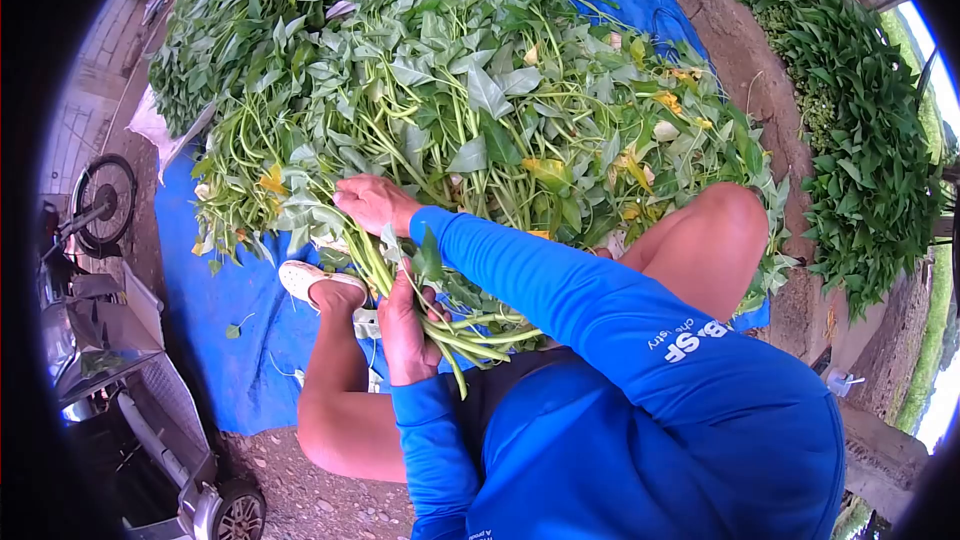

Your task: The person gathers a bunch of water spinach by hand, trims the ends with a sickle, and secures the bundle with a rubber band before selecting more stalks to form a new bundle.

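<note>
We see a bunch of stems (372, 262) left of centre in the frame, long, smooth, pale green; left hand (405, 325) has its fingers wrapped round it; right hand (375, 202) at its leafy end, can't tell if gripping. We read white "BASF" and "chemistry" on the right sleeve (560, 275); blue tarp (225, 340) bears a leafy heap (480, 90), upper centre, yellow leaves (545, 172) mixed in.

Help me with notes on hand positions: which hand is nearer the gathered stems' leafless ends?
The left hand, holding the green stems close to their leafless ends; the right hand is farther up, beside the leaves.
</note>
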The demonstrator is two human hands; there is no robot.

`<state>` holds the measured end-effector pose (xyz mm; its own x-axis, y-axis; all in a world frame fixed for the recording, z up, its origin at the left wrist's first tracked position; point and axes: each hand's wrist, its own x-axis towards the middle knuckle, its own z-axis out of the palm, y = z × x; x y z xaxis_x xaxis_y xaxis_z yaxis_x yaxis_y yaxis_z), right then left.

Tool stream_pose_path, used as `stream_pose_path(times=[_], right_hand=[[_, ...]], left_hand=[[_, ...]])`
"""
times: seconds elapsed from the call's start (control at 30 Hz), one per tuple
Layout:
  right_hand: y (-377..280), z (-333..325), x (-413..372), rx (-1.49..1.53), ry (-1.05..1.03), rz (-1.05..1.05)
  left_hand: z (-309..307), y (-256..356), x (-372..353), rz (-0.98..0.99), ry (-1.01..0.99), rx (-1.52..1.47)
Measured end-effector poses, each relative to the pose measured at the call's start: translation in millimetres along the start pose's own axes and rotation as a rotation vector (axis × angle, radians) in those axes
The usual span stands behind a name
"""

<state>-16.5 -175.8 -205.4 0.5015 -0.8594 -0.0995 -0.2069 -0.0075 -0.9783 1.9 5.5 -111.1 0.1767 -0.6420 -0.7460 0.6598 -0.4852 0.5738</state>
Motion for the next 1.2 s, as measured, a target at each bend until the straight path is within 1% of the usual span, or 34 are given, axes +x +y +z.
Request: stream_pose_path(times=[0.03, 0.07, 0.1, 0.13, 0.17, 0.2, 0.23, 0.27, 0.3, 0.37, 0.4, 0.43, 0.5, 0.6, 0.7, 0.73, 0.87, 0.97, 1.0, 1.1, 1.13, 1.2], right_hand=[[13.6, -7.1, 1.6, -0.136, 0.226, -0.181], [2.9, -41.0, -5.4, -0.079, 0.407, -0.324], [5.9, -75.6, -9.9, -0.126, 0.596, -0.284], [22.1, -105.5, -14.5, -0.169, 0.807, -0.186], [56.6, -136.0, -13.8, -0.307, 0.986, -0.057], [82.0, -165.0, -21.9, -0.395, 0.987, 0.169], [105.5, -184.0, -25.5, -0.444, 0.883, 0.376], [115.2, -192.5, -29.9, -0.355, 0.772, 0.442], [121.6, -197.9, -30.6, -0.347, 0.718, 0.427], [132.7, -206.1, -29.0, -0.340, 0.595, 0.398], [140.4, -213.3, -27.3, -0.308, 0.611, 0.412], [114.0, -222.5, -33.8, 0.053, 0.516, 0.546], [77.0, -237.1, -50.3, 0.231, 0.451, 0.582], [20.6, -265.5, -79.2, 0.451, 0.293, 0.476], [5.4, -288.2, -104.4, 0.653, 0.161, 0.380], [5.3, -291.3, -106.7, 0.573, 0.183, 0.442], [-30.0, -299.5, -122.3, 0.688, 0.207, 0.254], [-74.9, -298.6, -128.4, 0.535, 0.229, 0.116], [-95.2, -295.3, -133.6, 0.502, 0.192, 0.063], [-142.2, -277.3, -153.9, 0.262, 0.084, -0.073], [-156.4, -267.3, -163.4, 0.183, 0.056, -0.059], [-167.9, -246.2, -178.9, 0.079, -0.074, 0.000]], left_hand=[[-1.2, -2.2, 3.7, 0.063, 0.047, -0.023], [-5.7, -2.4, 11.6, 0.119, 0.080, -0.006], [-3.9, -1.4, 15.1, 0.154, 0.104, -0.038], [-2.8, 0.7, 23.3, 0.169, 0.096, -0.034], [-2.2, 2.7, 32.5, 0.181, 0.094, -0.023], [4.2, 1.8, 43.3, 0.228, 0.123, 0.057], [11.5, -1.0, 57.6, 0.279, 0.145, 0.138], [9.3, -10.3, 80.1, 0.320, 0.164, 0.190], [12.8, -16.3, 95.2, 0.337, 0.217, 0.222], [10.0, -24.6, 113.5, 0.325, 0.201, 0.218], [9.4, -25.6, 116.5, 0.321, 0.216, 0.222], [7.1, -27.5, 117.5, 0.313, 0.236, 0.228], [3.6, -29.6, 117.2, 0.301, 0.255, 0.225], [4.4, -28.1, 114.0, 0.275, 0.240, 0.201], [10.1, -24.9, 109.2, 0.229, 0.200, 0.166], [10.2, -26.1, 108.5, 0.223, 0.187, 0.158], [14.4, -28.6, 103.9, 0.205, 0.169, 0.094], [18.5, -27.5, 96.8, 0.177, 0.156, 0.086], [16.2, -29.8, 98.3, 0.174, 0.146, 0.077], [11.0, -31.7, 101.7, 0.159, 0.118, 0.031], [11.1, -30.9, 102.7, 0.151, 0.112, 0.024], [8.8, -33.5, 107.3, 0.140, 0.109, 0.014]])
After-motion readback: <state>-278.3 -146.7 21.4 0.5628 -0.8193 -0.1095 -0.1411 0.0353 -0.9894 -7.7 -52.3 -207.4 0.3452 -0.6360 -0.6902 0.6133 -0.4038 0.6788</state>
